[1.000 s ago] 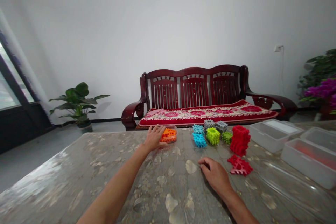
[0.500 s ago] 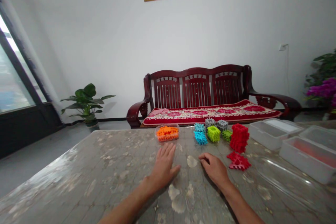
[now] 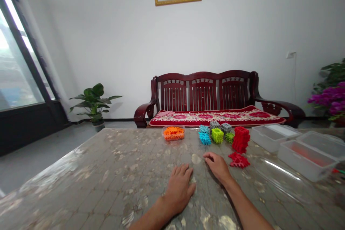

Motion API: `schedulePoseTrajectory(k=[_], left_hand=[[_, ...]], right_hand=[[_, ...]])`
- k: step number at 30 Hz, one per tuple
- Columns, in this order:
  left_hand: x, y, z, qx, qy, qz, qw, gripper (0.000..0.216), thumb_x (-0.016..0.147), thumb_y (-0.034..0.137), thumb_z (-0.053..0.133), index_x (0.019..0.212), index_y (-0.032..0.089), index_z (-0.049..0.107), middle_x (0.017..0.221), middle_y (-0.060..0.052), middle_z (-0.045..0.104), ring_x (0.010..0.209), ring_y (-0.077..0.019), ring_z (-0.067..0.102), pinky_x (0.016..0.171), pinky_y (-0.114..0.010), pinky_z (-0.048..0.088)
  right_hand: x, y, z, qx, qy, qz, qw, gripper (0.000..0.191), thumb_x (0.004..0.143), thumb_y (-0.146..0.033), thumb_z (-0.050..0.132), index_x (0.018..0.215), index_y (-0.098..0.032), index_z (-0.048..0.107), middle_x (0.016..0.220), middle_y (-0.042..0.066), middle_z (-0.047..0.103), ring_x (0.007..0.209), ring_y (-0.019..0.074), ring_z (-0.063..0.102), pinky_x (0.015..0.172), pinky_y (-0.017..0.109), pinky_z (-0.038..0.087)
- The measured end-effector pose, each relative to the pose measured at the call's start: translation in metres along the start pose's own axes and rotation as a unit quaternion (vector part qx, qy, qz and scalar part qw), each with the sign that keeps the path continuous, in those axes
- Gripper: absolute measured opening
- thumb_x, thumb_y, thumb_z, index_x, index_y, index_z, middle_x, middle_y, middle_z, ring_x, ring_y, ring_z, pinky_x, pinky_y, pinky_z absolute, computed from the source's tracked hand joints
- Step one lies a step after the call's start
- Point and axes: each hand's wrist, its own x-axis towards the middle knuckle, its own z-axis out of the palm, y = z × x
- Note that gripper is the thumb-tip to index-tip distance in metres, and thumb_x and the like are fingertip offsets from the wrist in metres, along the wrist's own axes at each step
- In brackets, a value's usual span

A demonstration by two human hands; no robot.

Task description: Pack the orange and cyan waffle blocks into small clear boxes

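Note:
My left hand [image 3: 179, 188] lies flat on the patterned table [image 3: 107, 172], palm down, holding nothing. My right hand [image 3: 217, 166] rests on the table beside it with fingers loosely curled, empty, just left of some loose red toothed pieces [image 3: 238, 160]. Farther back stand a red block stack [image 3: 240, 139], blue [image 3: 205, 138], yellow-green [image 3: 217, 135], green [image 3: 229, 137] and grey [image 3: 225, 127] block clusters. A small clear tub of orange pieces [image 3: 174, 133] sits at the table's far edge, out of reach of both hands.
Clear plastic boxes [image 3: 306, 153] and a flat clear lid [image 3: 277, 176] occupy the table's right side. Behind the table stands a dark wooden bench [image 3: 215, 95] with a red cushion. A potted plant [image 3: 94, 104] sits on the floor left, purple flowers [image 3: 330, 97] right.
My left hand let go of the orange tub at the far edge and drew back across the table to lie flat near me. My right hand stayed put. The camera tilted up slightly.

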Motion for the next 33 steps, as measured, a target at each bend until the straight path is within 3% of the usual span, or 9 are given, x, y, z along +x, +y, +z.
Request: schedulePoseTrajectory(k=[3,8,12,15,20,25,30,33], left_hand=[[0.022,-0.015,-0.004,0.042,0.053,-0.044,0.997,0.053,0.094,0.035,0.045,0.145,0.018,0.050,0.152,-0.010,0.050,0.142,-0.0276,0.042,0.122,-0.046,0.028],[0.090,-0.055,-0.026,0.156,0.164,-0.077,0.971,0.063,0.097,0.044,0.042,0.152,0.013,0.039,0.160,-0.012,0.037,0.151,-0.0323,0.025,0.123,-0.052,0.022],[0.138,-0.082,-0.047,0.197,0.164,-0.092,0.962,0.065,0.098,0.052,0.034,0.150,0.014,0.041,0.159,-0.015,0.039,0.150,-0.0344,0.026,0.120,-0.054,0.022],[0.156,-0.096,-0.052,0.201,0.134,-0.076,0.967,0.062,0.098,0.053,0.036,0.146,0.016,0.048,0.154,-0.016,0.046,0.148,-0.0350,0.030,0.118,-0.054,0.026],[0.160,-0.108,-0.045,0.212,0.098,-0.046,0.971,0.053,0.098,0.051,0.041,0.138,0.022,0.058,0.152,-0.015,0.049,0.147,-0.0372,0.032,0.117,-0.055,0.024],[0.154,-0.105,-0.049,0.213,0.097,-0.050,0.971,0.050,0.096,0.048,0.044,0.140,0.025,0.055,0.154,-0.013,0.047,0.146,-0.0366,0.033,0.117,-0.056,0.024],[0.129,-0.078,-0.048,0.198,0.120,-0.086,0.969,0.061,0.098,0.045,0.036,0.151,0.013,0.039,0.159,-0.018,0.037,0.149,-0.0353,0.028,0.119,-0.054,0.023],[0.100,-0.053,-0.034,0.163,0.091,-0.096,0.978,0.062,0.094,0.038,0.044,0.151,0.015,0.040,0.159,-0.015,0.039,0.149,-0.0326,0.031,0.120,-0.052,0.025]], right_hand=[[-0.001,0.000,0.001,0.000,0.003,-0.001,1.000,0.029,0.078,-0.029,0.049,0.093,-0.022,0.073,0.099,0.006,0.078,0.097,0.0237,0.070,0.090,0.034,0.049],[0.000,0.000,0.001,-0.013,-0.007,0.004,1.000,0.030,0.079,-0.029,0.047,0.093,-0.022,0.073,0.102,0.006,0.077,0.099,0.0231,0.070,0.090,0.033,0.048],[0.000,0.000,0.002,-0.025,-0.009,0.012,1.000,0.031,0.080,-0.029,0.047,0.094,-0.023,0.073,0.101,0.005,0.077,0.099,0.0223,0.069,0.091,0.032,0.048],[0.000,-0.001,0.002,-0.032,-0.008,0.016,0.999,0.030,0.080,-0.028,0.046,0.094,-0.023,0.073,0.101,0.004,0.077,0.100,0.0218,0.069,0.090,0.031,0.047],[-0.001,-0.004,0.002,-0.037,-0.011,0.018,0.999,0.031,0.080,-0.028,0.046,0.094,-0.024,0.073,0.101,0.004,0.077,0.099,0.0214,0.069,0.087,0.031,0.047],[-0.001,-0.003,0.004,-0.034,-0.006,0.022,0.999,0.030,0.080,-0.027,0.047,0.094,-0.024,0.074,0.100,0.003,0.077,0.097,0.0214,0.069,0.086,0.031,0.047],[-0.001,-0.005,0.003,-0.033,0.001,0.024,0.999,0.029,0.081,-0.025,0.049,0.093,-0.025,0.074,0.100,0.002,0.077,0.098,0.0210,0.069,0.088,0.030,0.047],[0.000,-0.007,0.002,-0.037,0.005,0.028,0.999,0.028,0.080,-0.024,0.050,0.093,-0.025,0.075,0.101,0.002,0.078,0.098,0.0206,0.070,0.087,0.030,0.047]])
